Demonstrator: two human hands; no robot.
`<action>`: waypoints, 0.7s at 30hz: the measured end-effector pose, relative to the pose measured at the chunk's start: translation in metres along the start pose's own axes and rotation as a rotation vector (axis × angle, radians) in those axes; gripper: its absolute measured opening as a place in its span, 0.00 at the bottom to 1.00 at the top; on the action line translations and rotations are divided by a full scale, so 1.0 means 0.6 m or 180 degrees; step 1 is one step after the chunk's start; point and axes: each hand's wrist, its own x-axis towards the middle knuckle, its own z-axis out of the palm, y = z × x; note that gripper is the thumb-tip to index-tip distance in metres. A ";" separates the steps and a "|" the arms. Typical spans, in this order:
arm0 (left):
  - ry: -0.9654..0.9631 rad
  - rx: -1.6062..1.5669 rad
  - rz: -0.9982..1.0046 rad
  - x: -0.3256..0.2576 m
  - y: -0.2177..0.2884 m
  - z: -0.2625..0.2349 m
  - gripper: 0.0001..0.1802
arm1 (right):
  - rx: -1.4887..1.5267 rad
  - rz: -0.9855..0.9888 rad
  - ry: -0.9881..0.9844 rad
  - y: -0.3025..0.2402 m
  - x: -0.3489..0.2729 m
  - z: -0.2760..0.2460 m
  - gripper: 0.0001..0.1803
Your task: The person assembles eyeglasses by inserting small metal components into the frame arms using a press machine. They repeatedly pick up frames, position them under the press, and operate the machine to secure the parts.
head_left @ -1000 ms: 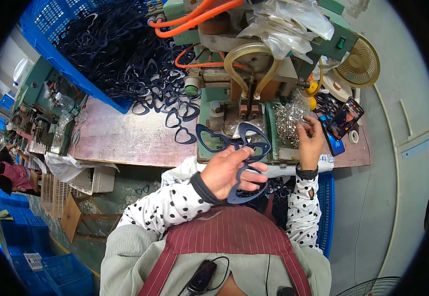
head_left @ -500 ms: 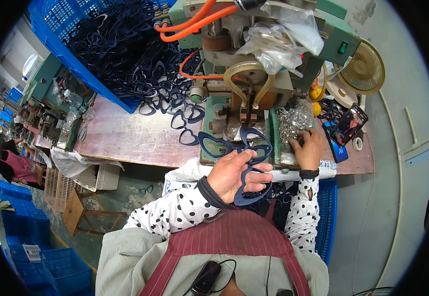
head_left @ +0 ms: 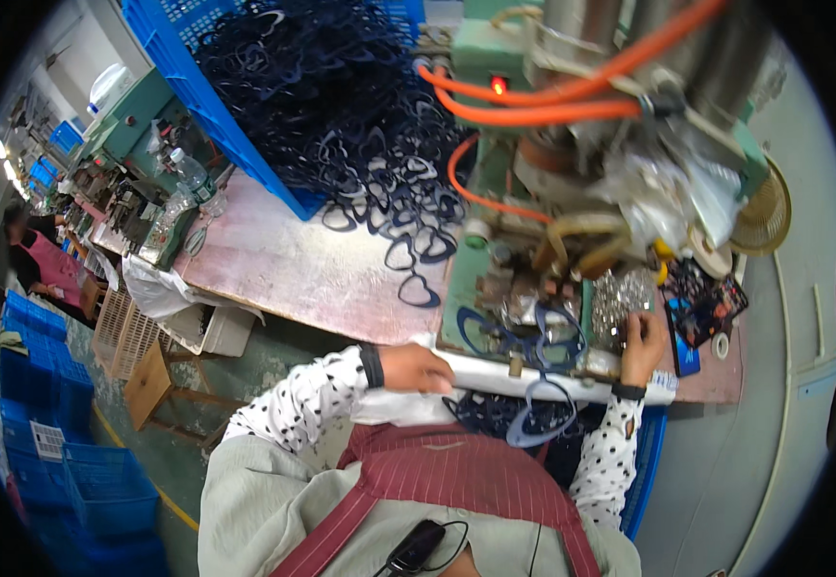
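Observation:
My left hand (head_left: 416,369) is at the table's front edge, left of the machine, its blurred fingers stretched to the right with nothing visible in them. Beside it, a dark blue heart-shaped glasses frame (head_left: 475,332) lies across the front of the green press machine (head_left: 458,288). A second such frame (head_left: 541,438) hangs over the edge, overlapping the first, with no hand on it. My right hand (head_left: 642,348) is at the right side of a tray of small shiny metal parts (head_left: 620,300), thumb and fingers drawn together; whatever is between them is hidden.
A blue crate (head_left: 216,125) spills many heart-shaped frames (head_left: 420,290) onto the table (head_left: 293,260). Orange hoses (head_left: 552,113) cross above the machine. A phone (head_left: 716,308) and a tape roll (head_left: 720,346) lie at right. Another person (head_left: 48,260) sits far left.
My left hand has let go of the hanging glasses frame and drawn back to the left. My right hand has shifted toward the tray's right side. The whole view has swung left.

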 end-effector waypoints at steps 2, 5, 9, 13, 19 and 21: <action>0.1152 0.1106 -0.0155 0.012 -0.054 -0.100 0.17 | -0.0175 -0.0090 0.0191 -0.008 -0.008 -0.008 0.06; 0.2718 0.1631 -0.0826 0.059 -0.095 -0.277 0.18 | -0.0042 -0.0240 0.0327 -0.011 -0.006 0.001 0.08; 0.3638 0.2632 -0.1446 0.154 -0.110 -0.453 0.25 | -0.0563 0.0064 0.0300 -0.016 -0.016 0.000 0.11; 0.3187 0.2771 -0.1782 0.273 -0.123 -0.576 0.38 | -0.0400 -0.0541 0.1246 0.092 -0.022 0.010 0.13; 0.2209 0.2797 -0.2419 0.358 -0.156 -0.593 0.20 | -0.0600 0.0136 0.0792 0.081 -0.058 -0.001 0.13; 0.2187 0.2852 -0.2271 0.356 -0.190 -0.602 0.28 | -0.0573 0.0214 0.0683 0.083 -0.061 -0.005 0.13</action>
